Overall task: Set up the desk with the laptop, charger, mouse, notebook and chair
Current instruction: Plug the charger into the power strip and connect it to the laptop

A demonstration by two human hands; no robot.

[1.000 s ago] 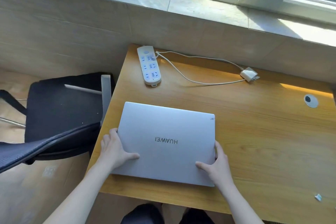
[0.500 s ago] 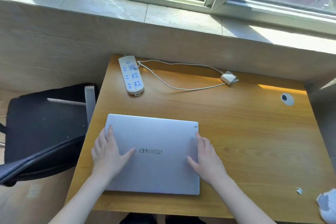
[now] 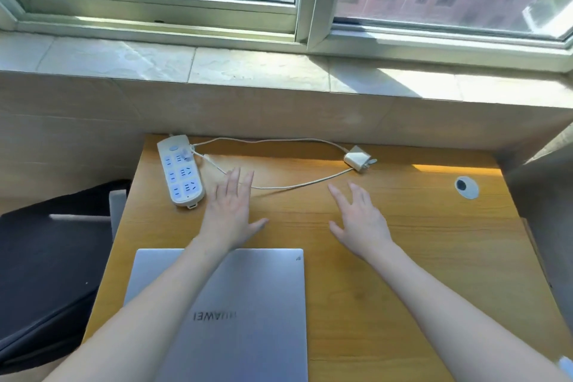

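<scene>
A closed silver laptop [image 3: 248, 304] lies at the near left of the wooden desk [image 3: 418, 242]. Beyond it, my left hand [image 3: 231, 214] and my right hand [image 3: 359, 220] stretch out flat over the desk, fingers apart and empty. The white charger brick [image 3: 358, 159] rests near the desk's back edge, and its cable [image 3: 297, 185] loops left to a white power strip [image 3: 181, 175]. My left fingertips are close to the cable. A black chair [image 3: 52, 273] stands left of the desk. Neither a mouse nor a notebook is in sight.
A tiled wall and a window sill [image 3: 248, 65] rise behind the desk. A round cable grommet [image 3: 466, 187] sits in the desk's back right corner. Something small and pale [image 3: 566, 364] shows at the near right edge.
Both hands have left the laptop lid and reached forward over the desk toward the cable. The camera has tilted up, showing more window. The laptop lies still.
</scene>
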